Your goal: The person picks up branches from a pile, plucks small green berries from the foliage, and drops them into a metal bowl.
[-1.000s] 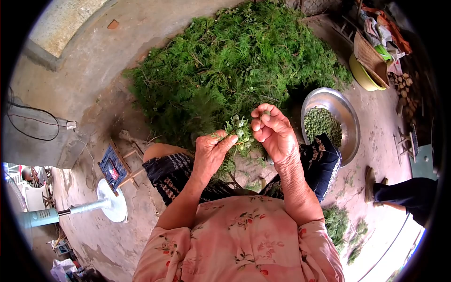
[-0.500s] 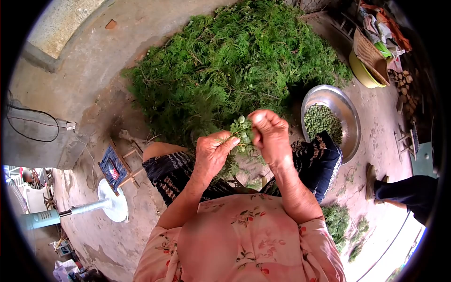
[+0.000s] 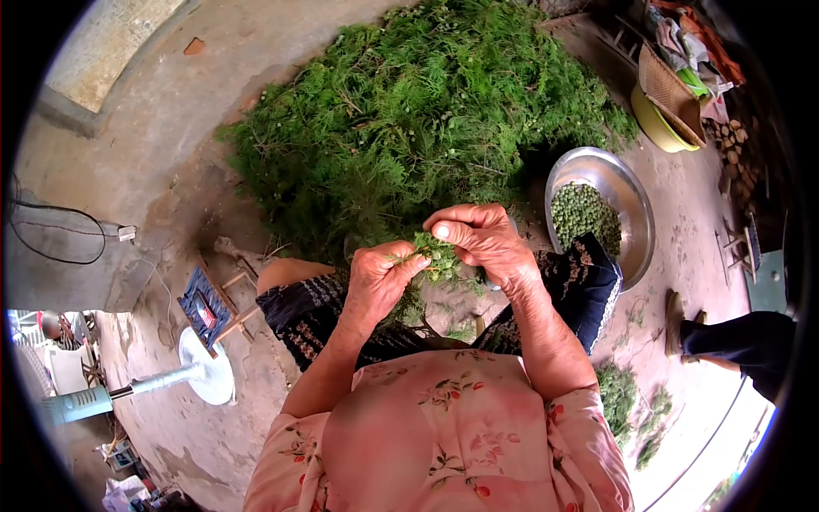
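Note:
My left hand point(image 3: 380, 282) is closed, pinching an evergreen sprig point(image 3: 439, 258) with scaly leaves between thumb and fingers. My right hand point(image 3: 488, 246) is closed at the sprig's upper right side, its thumb and forefinger pinching the tip and covering part of it. Both hands are held above my lap, close together. To the right of my right hand stands a wide metal basin point(image 3: 638, 205), tilted in view, with many small round green cones point(image 3: 584, 218) inside. Straight ahead of the hands lies a large heap of cut evergreen branches point(image 3: 426, 119).
A small wooden stool point(image 3: 229, 309) and a fan's round base point(image 3: 207, 367) are at left. Loose sprigs point(image 3: 616, 394) lie on the floor at right, near another person's leg point(image 3: 725, 341). A yellow tub point(image 3: 653, 124) with a woven basket point(image 3: 670, 90) stands at far right.
My right hand has moved slightly down and left, turning so its thumb and forefinger come over the sprig's tip. My left hand stays nearly in place with the sprig.

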`<state>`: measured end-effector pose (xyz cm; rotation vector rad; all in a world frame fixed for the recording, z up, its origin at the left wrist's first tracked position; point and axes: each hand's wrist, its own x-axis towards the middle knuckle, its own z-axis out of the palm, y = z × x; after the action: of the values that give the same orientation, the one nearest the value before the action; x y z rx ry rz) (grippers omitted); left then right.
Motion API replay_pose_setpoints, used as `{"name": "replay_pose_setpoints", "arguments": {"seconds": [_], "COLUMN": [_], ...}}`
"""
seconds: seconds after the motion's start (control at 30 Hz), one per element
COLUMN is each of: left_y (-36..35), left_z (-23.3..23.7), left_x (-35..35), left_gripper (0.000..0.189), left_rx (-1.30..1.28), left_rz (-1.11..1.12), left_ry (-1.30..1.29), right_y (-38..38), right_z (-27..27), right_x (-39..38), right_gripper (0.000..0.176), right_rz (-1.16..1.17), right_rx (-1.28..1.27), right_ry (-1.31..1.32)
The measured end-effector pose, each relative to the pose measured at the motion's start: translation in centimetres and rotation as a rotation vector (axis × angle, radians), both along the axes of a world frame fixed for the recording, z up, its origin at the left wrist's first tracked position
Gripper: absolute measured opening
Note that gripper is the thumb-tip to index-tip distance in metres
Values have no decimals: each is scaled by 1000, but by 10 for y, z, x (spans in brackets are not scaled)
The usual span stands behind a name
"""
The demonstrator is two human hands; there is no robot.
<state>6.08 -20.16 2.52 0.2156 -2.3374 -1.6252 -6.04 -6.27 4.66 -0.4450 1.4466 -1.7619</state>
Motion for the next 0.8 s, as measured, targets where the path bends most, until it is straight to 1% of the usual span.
{"name": "replay_pose_setpoints", "arguments": {"seconds": [0.03, 0.1, 0.13, 0.17, 0.23, 0.27, 0.3, 0.33, 0.37, 0.4, 0.43, 0.5, 0.53, 0.57, 0.63, 0.67, 0.7, 0.8], "left_y": [-1, 4, 6, 8, 8, 7, 4, 2, 1, 0, 0, -4, -3, -3, -4, -5, -4, -4], "left_z": [-1, 4, 6, 7, 8, 7, 4, 3, 4, 5, 5, 2, 4, 5, 0, -2, -1, 1], "left_x": [0, -1, -2, -4, -7, -5, -3, -2, -2, -2, -1, -2, -4, -4, -3, -3, -3, -4], "left_gripper": [20, 20, 20, 20, 24, 24, 21, 18, 18, 19, 19, 18, 18, 17, 17, 17, 17, 19], "left_rx": [-22, 6, 34, 34, 33, 33, 98, 162, 161, 249, 338, 325, 377, 429, 458, 487, 486, 469], "left_rz": [-13, 0, 13, 14, 60, 59, 42, 24, 22, 33, 43, 33, 35, 38, 26, 11, 8, -31], "left_ry": [-3, 4, 11, 10, -11, -11, -4, 3, 2, -21, -46, -65, -85, -107, -116, -123, -125, -156], "right_y": [-1, -2, -4, -6, -9, -8, -5, -1, 1, 1, 4, 13, 13, 12, 11, 11, 11, 9], "right_z": [-6, -16, -18, -17, -13, -15, -24, -31, -35, -19, -21, -25, -26, -24, -10, -6, -5, -8], "right_x": [0, 4, 9, 13, 17, 14, 5, -2, -6, -4, -6, -13, -10, -7, -3, -3, -3, -1], "right_gripper": [23, 22, 20, 20, 17, 17, 18, 17, 16, 13, 13, 13, 18, 18, 26, 28, 28, 24], "right_rz": [0, -116, -215, -214, -360, -401, -398, -382, -366, -398, -400, -65, -34, -33, 44, 75, 72, 49], "right_rx": [1, -110, -86, -85, -63, -90, -219, -288, -357, -318, -317, -328, -264, -263, -93, -52, -53, -88], "right_ry": [-1, 22, 58, 57, -207, -270, -385, -381, -376, -412, -415, -339, -264, -266, -75, -21, -22, 183]}}
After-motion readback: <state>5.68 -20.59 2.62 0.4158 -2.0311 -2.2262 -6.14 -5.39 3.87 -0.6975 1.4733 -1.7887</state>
